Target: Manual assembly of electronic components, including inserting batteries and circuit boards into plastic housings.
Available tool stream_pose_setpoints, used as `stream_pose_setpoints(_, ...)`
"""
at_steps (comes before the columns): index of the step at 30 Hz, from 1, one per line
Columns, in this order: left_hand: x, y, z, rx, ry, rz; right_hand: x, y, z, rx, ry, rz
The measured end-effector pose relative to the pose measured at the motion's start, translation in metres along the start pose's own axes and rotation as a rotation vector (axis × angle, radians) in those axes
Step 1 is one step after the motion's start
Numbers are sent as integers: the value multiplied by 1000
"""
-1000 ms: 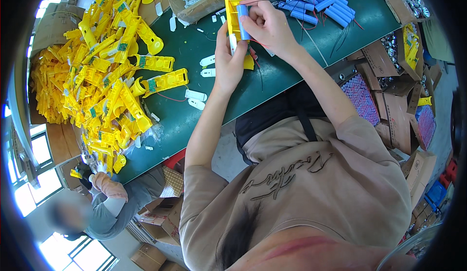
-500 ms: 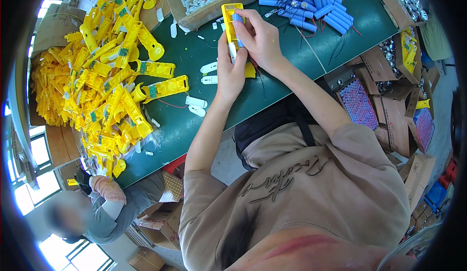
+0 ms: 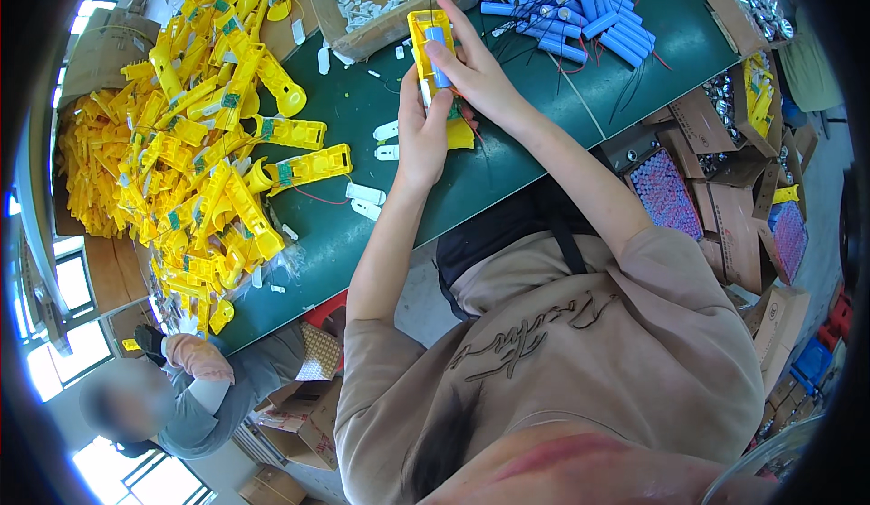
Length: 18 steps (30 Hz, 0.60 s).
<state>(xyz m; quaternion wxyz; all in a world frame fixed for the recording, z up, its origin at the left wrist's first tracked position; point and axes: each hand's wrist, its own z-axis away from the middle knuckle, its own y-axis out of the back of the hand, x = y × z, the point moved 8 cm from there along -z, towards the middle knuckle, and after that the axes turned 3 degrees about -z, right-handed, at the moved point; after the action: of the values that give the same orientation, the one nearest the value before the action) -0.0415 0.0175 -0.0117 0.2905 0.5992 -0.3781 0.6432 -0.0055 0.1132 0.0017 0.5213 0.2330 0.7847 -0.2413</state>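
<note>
My left hand (image 3: 422, 143) is closed round the lower part of a yellow plastic housing (image 3: 417, 27), its open side facing up above the green table. A blue cylindrical battery (image 3: 437, 68) lies lengthwise in the housing, and a dark wire stands up past the housing's far end. My right hand (image 3: 485, 79) has its thumb on the battery and its index finger stretched out beyond the housing's right side; its other fingers are partly hidden. Red and dark wires hang out below my right hand, beside the wider yellow end (image 3: 460, 135) under my hands.
Many yellow housings with green circuit boards (image 3: 208, 115) are heaped at left. White plastic pieces (image 3: 365, 195) lie nearby. A cardboard tray (image 3: 362, 41) of white parts and a pile of blue batteries (image 3: 598, 16) stand at the far side. A co-worker (image 3: 195, 387) is at lower left.
My right index finger has lifted off the battery and straightened, while the thumb stays on it. More of the battery shows, and the housing has shifted slightly left.
</note>
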Motion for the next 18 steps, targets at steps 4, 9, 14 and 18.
stream_pose_setpoints(4,-3,8,0,9,-89,-120,-6,-5,2,-98,-40,-172)
stream_pose_setpoints(9,0,0,-2,12,9,37,5,-6,-2,-95,-13,-42)
stream_pose_setpoints(14,12,4,2,68,-12,122,-35,28,-10,-17,-50,75)
stream_pose_setpoints(18,26,34,7,321,-122,248,-79,48,-64,-27,72,470)
